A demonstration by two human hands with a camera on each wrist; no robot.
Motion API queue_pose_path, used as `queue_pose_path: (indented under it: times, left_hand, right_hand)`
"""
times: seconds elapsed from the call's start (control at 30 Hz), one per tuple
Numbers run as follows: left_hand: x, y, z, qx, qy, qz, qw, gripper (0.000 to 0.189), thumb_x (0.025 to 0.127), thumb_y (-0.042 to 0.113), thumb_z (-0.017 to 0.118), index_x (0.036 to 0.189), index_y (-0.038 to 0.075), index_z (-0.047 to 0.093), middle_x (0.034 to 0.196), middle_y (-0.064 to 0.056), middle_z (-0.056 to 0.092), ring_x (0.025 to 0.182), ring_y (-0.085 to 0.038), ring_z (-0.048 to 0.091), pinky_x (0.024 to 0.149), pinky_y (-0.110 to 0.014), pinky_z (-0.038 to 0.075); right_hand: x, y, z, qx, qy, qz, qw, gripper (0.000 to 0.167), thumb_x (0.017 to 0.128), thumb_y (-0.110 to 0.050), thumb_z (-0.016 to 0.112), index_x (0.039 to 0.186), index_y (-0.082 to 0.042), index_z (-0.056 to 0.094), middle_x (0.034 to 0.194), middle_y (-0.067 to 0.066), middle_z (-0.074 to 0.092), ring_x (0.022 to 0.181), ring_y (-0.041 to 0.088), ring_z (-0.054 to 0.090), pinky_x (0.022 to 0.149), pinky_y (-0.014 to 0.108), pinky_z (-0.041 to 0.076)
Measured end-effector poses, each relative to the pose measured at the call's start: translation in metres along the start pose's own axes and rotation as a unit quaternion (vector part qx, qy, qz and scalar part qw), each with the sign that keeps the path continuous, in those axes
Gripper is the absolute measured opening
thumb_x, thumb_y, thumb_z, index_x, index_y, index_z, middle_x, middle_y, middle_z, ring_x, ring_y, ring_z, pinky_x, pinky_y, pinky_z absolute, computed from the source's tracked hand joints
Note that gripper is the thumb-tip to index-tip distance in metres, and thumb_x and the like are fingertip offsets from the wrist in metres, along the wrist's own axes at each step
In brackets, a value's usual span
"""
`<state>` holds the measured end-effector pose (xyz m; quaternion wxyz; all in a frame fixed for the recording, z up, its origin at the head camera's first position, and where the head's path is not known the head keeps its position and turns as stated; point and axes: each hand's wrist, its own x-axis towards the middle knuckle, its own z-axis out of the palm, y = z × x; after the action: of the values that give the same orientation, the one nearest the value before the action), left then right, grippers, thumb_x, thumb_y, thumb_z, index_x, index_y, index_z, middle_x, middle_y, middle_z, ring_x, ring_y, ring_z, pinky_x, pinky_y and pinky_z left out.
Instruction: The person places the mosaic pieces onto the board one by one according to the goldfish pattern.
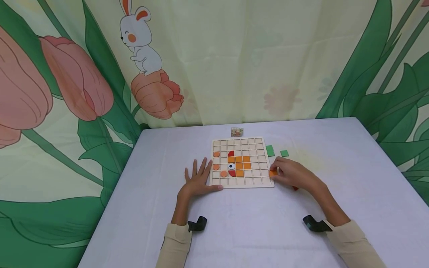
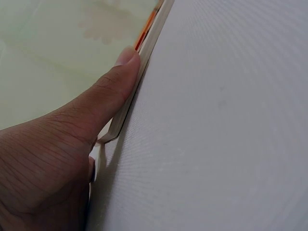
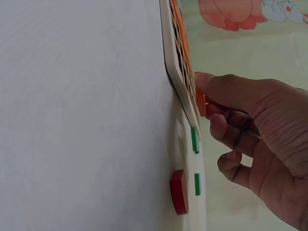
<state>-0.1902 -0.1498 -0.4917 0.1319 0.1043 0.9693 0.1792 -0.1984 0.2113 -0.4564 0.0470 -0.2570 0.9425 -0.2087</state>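
A pale wooden grid board [image 1: 258, 179] lies on the table. Orange squares [image 1: 239, 159], red quarter-rounds [image 1: 231, 153], orange discs [image 1: 223, 174] and an eye piece [image 1: 231, 166] sit in its cells. My left hand [image 1: 196, 183] rests at the board's left side with fingers spread, its thumb [image 2: 113, 86] along the front edge. Over the right edge of the board, my right hand [image 1: 296, 173] pinches an orange piece [image 3: 200, 98] between thumb and forefinger; its other fingers curl loosely. Part of a red piece [image 3: 179, 192] shows beneath that hand.
Two green pieces, a larger one [image 1: 270, 150] and a smaller one [image 1: 284, 153], lie right of the board. A small patterned card [image 1: 237, 132] is behind it. The white-covered table [image 1: 234, 230] meets a printed curtain [image 1: 218, 74] at the back.
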Motion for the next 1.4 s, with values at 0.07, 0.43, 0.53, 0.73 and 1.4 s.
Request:
queue_pose_path:
  times: [0.07, 0.43, 0.53, 0.73, 1.4]
  left_hand:
    - [0.000, 0.001, 0.000, 0.001, 0.000, 0.000, 1.0000, 0.111, 0.076, 0.074, 0.063, 0.159, 0.025, 0.007, 0.165, -0.001, -0.004, 0.147, -0.033, -0.019, 0.109, -0.067, -0.010]
    - [-0.002, 0.002, -0.002, 0.001, -0.003, -0.003, 1.0000, 0.111, 0.076, 0.073, 0.064, 0.159, 0.025, 0.008, 0.165, -0.002, -0.004, 0.147, -0.033, -0.019, 0.108, -0.067, -0.010]
    - [-0.002, 0.001, -0.001, 0.001, -0.003, -0.003, 1.0000, 0.111, 0.076, 0.073, 0.064, 0.159, 0.025, 0.008, 0.165, -0.001, -0.004, 0.147, -0.033, -0.019, 0.108, -0.067, -0.011]
    - [-0.001, 0.000, 0.001, 0.003, -0.002, -0.003, 1.0000, 0.111, 0.075, 0.074, 0.063, 0.159, 0.026, 0.008, 0.165, -0.001, -0.004, 0.147, -0.033, -0.019, 0.108, -0.067, -0.010]
    - [-0.001, 0.001, -0.001, 0.000, -0.002, -0.003, 1.0000, 0.111, 0.076, 0.074, 0.063, 0.159, 0.026, 0.007, 0.165, 0.000, -0.005, 0.147, -0.033, -0.020, 0.109, -0.067, -0.010]
  right_hand:
    - [0.005, -0.003, 0.003, -0.006, 0.004, -0.011, 0.9999, 0.024, 0.084, -0.021, 0.078, 0.103, -0.009, 0.072, 0.096, -0.002, 0.057, 0.076, 0.011, 0.049, 0.063, 0.024, 0.044]
    - [0.026, -0.026, 0.018, 0.004, -0.009, -0.024, 0.9997, 0.023, 0.085, -0.019, 0.077, 0.103, -0.007, 0.070, 0.097, -0.001, 0.058, 0.078, 0.013, 0.051, 0.068, 0.026, 0.048]
    - [0.029, -0.031, 0.021, -0.001, -0.009, -0.035, 0.9993, 0.022, 0.086, -0.019, 0.076, 0.104, -0.007, 0.070, 0.098, -0.001, 0.058, 0.076, 0.011, 0.050, 0.067, 0.025, 0.047]
    - [0.037, -0.040, 0.027, -0.019, -0.001, -0.050, 0.9986, 0.024, 0.086, -0.023, 0.077, 0.104, -0.009, 0.070, 0.100, -0.003, 0.058, 0.082, 0.012, 0.054, 0.074, 0.028, 0.051]
    - [0.047, -0.049, 0.032, -0.037, 0.016, -0.075, 0.9964, 0.022, 0.088, -0.023, 0.075, 0.103, -0.008, 0.069, 0.101, 0.000, 0.058, 0.078, 0.012, 0.055, 0.071, 0.029, 0.050]
